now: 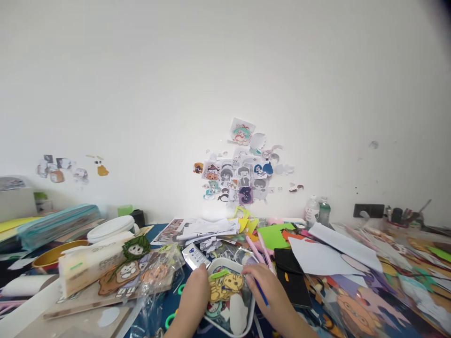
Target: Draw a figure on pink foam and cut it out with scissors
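A white plastic tray lies in front of me, filled with paper cut-outs. Among them are a yellow cartoon cat cut-out and a plain white piece. My left hand is closed at the tray's left rim, thumb at the upper corner; its other fingers are mostly hidden. My right hand is curled over the right rim, with a slim blue pen sticking out below its fingers. Just beyond my left hand lies a white packet with blue print. Green-handled scissors show left of my left forearm.
Clear plastic wrap and a cartoon-printed package crowd the left side. A black notebook, white paper sheets and bright green paper lie to the right. Two bottles stand by the wall.
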`<state>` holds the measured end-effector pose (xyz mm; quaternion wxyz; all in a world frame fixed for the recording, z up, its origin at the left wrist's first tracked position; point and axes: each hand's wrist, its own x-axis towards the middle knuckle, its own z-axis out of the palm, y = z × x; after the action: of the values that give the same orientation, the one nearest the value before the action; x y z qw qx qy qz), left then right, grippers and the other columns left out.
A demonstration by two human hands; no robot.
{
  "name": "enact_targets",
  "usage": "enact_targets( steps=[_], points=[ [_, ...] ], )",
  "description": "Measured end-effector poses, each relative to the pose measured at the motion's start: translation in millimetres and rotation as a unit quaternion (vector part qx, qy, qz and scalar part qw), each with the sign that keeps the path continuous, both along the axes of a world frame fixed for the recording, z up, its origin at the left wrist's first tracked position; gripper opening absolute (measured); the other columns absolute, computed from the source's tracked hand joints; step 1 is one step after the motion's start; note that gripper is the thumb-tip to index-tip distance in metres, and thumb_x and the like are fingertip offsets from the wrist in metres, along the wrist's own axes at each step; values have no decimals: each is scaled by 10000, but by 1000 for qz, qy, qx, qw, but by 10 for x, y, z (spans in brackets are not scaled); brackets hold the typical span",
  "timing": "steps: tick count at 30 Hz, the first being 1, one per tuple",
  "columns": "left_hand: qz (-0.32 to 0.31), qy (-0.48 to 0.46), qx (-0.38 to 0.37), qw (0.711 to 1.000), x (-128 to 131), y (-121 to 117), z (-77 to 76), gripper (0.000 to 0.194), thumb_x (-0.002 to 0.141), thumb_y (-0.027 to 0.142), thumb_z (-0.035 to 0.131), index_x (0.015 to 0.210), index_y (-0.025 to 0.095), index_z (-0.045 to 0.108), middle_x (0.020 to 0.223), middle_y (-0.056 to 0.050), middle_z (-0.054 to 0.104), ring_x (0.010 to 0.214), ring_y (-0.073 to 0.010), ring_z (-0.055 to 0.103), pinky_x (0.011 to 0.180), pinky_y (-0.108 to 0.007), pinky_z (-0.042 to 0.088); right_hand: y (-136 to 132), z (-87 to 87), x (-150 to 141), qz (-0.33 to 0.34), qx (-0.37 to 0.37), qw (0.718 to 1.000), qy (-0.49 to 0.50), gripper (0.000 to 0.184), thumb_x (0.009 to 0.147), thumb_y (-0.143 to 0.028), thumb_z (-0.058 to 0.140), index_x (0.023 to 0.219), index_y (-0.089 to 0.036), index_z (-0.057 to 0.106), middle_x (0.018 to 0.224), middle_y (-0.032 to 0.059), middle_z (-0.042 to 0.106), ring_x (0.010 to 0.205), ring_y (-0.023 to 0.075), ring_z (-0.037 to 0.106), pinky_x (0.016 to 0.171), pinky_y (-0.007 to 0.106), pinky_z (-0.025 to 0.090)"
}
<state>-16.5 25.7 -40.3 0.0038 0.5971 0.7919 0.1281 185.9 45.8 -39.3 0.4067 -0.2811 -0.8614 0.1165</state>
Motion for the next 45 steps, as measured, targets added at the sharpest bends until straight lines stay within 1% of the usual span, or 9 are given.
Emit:
enact_targets(
  steps=[4,6,10,15,23,28,30,34,45],
  points=[
    [-5,34,-5,999,55,-55,34,339,804,35,282,1007,87,549,944,-158,652,895,-237,623,723,-322,456,-3,-77,-129,124,55,987,-86,393,748,-403,609,1097,-238,538,1159,52,571,1049,236,482,897,312,386],
    [-7,51,-6,999,64,-79,56,324,803,45,292,942,97,581,922,-159,655,889,-259,625,709,-342,463,29,-206,-252,160,96,971,-149,287,779,-362,588,1055,-284,569,1137,9,602,1012,219,509,881,295,392],
    [-12,68,-3,998,52,-87,62,331,798,39,284,896,101,595,905,-153,660,855,-253,639,693,-336,471,97,-383,-377,100,126,968,-192,204,848,-289,499,1034,-286,584,1114,5,616,970,214,522,876,317,381],
    [-13,81,-6,997,54,-78,47,339,800,44,276,904,98,594,892,-167,656,848,-248,646,683,-328,477,73,-191,-193,77,52,976,-199,573,621,-358,709,1154,-282,513,1243,11,515,1084,252,426,919,342,327],
    [-22,111,-6,994,106,-88,43,316,827,98,285,907,118,589,890,-139,644,833,-248,640,654,-319,476,88,-119,-76,-30,8,990,-138,359,698,-130,587,1033,-262,584,1165,9,560,1019,229,440,872,327,327],
    [-40,101,33,994,125,-96,86,295,840,124,295,915,146,579,894,-105,632,830,-221,629,669,-294,465,35,-41,-44,22,1,994,-106,349,721,-323,629,1059,-249,578,1104,34,584,978,234,467,839,331,356],
    [-71,80,86,991,160,-115,121,298,858,156,291,987,172,559,927,-85,617,845,-194,614,695,-271,457,-2,-10,-45,57,-32,997,-34,253,842,-389,481,1008,-239,598,981,37,621,912,208,503,809,318,374],
    [-194,12,148,970,272,-169,137,303,875,199,295,1034,245,549,984,-52,597,875,-159,593,727,-230,447,-14,-26,-83,87,-163,976,110,521,928,-460,216,794,-205,650,662,32,581,688,174,539,689,298,404],
    [-315,36,196,928,374,-206,101,280,892,240,299,891,232,579,827,-38,612,775,-149,584,658,-214,449,81,-76,-139,179,-366,874,265,520,807,-627,383,707,-157,582,428,-43,454,385,90,403,439,212,294]
  ],
)
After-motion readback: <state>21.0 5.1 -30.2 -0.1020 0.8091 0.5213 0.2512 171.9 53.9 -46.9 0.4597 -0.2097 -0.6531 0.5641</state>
